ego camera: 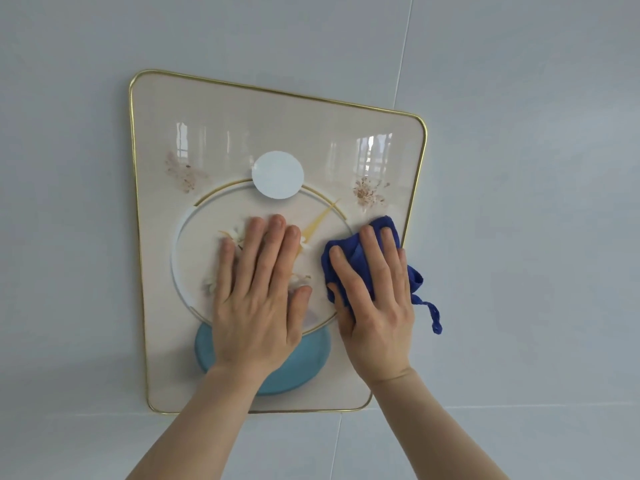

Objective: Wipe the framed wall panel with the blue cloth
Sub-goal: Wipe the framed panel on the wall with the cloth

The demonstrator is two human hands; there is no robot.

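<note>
A pale grey tiled wall (519, 202) fills the view, with wide bare room on every side of the framed wall panel (277, 126), whose thin gold edge (135, 237) runs closest to me along the left. My left hand (259, 296) lies flat and released on the panel's glossy face, fingers spread over the painted ring, grasping nothing. Just beside it, my right hand (374, 299) presses the blue cloth (349, 258) against the panel near its right edge, palm and fingers holding it there; a loose cloth tail hangs past the gold rim onto the wall.
</note>
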